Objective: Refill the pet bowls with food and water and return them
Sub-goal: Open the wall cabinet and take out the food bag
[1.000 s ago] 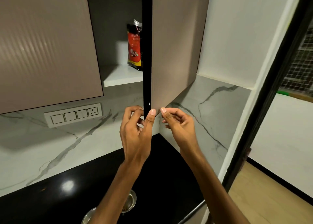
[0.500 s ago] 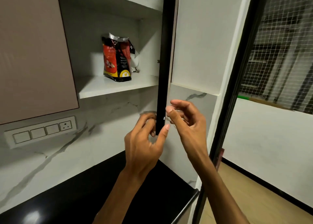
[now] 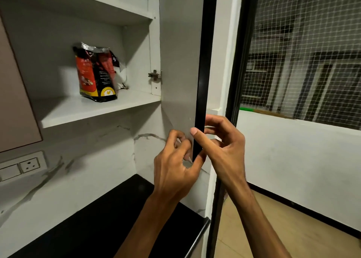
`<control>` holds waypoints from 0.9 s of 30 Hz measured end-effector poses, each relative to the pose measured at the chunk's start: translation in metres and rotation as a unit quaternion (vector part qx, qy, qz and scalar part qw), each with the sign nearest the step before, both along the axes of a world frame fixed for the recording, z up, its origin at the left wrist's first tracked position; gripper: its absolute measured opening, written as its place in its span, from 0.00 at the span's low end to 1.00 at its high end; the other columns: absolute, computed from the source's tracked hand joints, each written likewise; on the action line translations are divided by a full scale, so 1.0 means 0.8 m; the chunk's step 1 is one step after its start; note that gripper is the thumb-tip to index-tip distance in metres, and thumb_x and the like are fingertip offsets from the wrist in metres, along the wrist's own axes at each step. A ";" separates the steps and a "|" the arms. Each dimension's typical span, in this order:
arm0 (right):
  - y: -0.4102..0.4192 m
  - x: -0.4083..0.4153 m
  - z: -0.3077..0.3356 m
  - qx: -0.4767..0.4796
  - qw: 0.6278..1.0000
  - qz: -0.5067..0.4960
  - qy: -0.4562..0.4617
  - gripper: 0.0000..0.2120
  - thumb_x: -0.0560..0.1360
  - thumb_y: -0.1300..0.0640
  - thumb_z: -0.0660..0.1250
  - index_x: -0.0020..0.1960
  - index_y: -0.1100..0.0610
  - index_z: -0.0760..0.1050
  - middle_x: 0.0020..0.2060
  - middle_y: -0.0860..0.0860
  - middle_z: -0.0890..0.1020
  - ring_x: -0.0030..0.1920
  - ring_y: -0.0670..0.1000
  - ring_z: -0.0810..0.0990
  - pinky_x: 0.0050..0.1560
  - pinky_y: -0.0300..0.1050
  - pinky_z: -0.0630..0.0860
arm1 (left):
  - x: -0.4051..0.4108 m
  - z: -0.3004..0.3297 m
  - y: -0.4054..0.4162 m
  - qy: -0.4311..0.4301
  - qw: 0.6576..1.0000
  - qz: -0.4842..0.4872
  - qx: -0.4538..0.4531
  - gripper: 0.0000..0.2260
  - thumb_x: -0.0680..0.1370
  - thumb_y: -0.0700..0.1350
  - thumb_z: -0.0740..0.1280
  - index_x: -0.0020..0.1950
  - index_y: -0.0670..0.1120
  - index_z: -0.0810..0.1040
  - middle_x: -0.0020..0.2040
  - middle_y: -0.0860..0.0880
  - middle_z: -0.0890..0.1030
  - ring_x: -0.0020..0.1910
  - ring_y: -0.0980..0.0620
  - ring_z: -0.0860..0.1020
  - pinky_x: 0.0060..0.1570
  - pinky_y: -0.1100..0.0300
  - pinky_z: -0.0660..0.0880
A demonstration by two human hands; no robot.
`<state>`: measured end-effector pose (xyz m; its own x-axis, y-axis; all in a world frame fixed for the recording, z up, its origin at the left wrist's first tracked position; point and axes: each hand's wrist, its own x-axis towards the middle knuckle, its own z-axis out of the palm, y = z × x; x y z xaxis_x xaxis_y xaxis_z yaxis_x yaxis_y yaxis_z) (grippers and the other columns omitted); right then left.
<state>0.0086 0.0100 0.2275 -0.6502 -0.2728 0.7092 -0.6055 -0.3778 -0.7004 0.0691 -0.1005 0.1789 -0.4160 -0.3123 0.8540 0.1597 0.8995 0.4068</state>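
A red and black pet food bag (image 3: 95,72) with a crumpled foil top stands upright on the white lower shelf (image 3: 93,111) of an open wall cabinet. The cabinet door (image 3: 181,62) is swung wide open to the right, its black edge facing me. My left hand (image 3: 175,166) pinches the door's bottom corner from the inner side. My right hand (image 3: 220,146) grips the same black edge from the outer side, thumb laid across it. No pet bowls are in view.
A black countertop (image 3: 101,224) runs below the cabinet against a white marble backsplash (image 3: 78,175). A switch and socket plate (image 3: 21,166) sits at left. A closed beige cabinet door (image 3: 13,101) hangs left. A black door frame (image 3: 234,101) and netted window are at right.
The cabinet door has swung further open to the right with both hands on its lower edge. The food bag and shelf are now fully exposed, and the bowls on the counter left the view.
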 end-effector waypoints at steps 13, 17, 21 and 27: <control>0.050 -0.053 -0.015 -0.008 0.990 -0.137 0.036 0.24 0.75 0.60 0.78 0.70 0.54 0.77 0.57 0.48 0.85 0.58 0.50 0.84 0.50 0.42 0.84 | -0.088 -0.002 0.046 0.010 0.998 0.005 -0.054 0.11 0.75 0.53 0.72 0.45 0.46 0.78 0.48 0.49 0.72 0.45 0.55 0.66 0.41 0.53 0.75; 0.064 -0.070 -0.019 -0.004 0.982 -0.183 0.040 0.28 0.76 0.62 0.76 0.74 0.49 0.74 0.58 0.42 0.83 0.58 0.46 0.84 0.51 0.40 0.83 | -0.118 -0.004 0.058 0.008 0.997 -0.002 -0.082 0.11 0.74 0.52 0.73 0.46 0.47 0.77 0.51 0.49 0.72 0.53 0.52 0.69 0.54 0.48 0.74; 0.073 -0.088 -0.018 -0.001 0.978 -0.205 0.035 0.31 0.77 0.63 0.76 0.76 0.47 0.72 0.59 0.44 0.83 0.59 0.44 0.83 0.54 0.40 0.83 | -0.141 0.001 0.072 -0.010 0.998 -0.017 -0.061 0.12 0.75 0.58 0.68 0.42 0.50 0.76 0.64 0.48 0.72 0.67 0.49 0.68 0.63 0.45 0.73; 0.080 -0.119 -0.018 -0.008 0.973 -0.230 0.036 0.33 0.77 0.69 0.73 0.76 0.47 0.72 0.61 0.40 0.82 0.60 0.39 0.82 0.54 0.31 0.78 | -0.182 0.004 0.081 -0.077 0.994 -0.038 -0.063 0.12 0.71 0.53 0.78 0.49 0.50 0.81 0.81 0.47 0.60 0.80 0.45 0.59 0.71 0.43 0.71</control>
<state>-0.0869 0.0737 0.2134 -0.6497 0.0465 0.7588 -0.7599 -0.0665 -0.6466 -0.0767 -0.0361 0.1818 -0.5625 -0.1701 0.8091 0.1737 0.9324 0.3168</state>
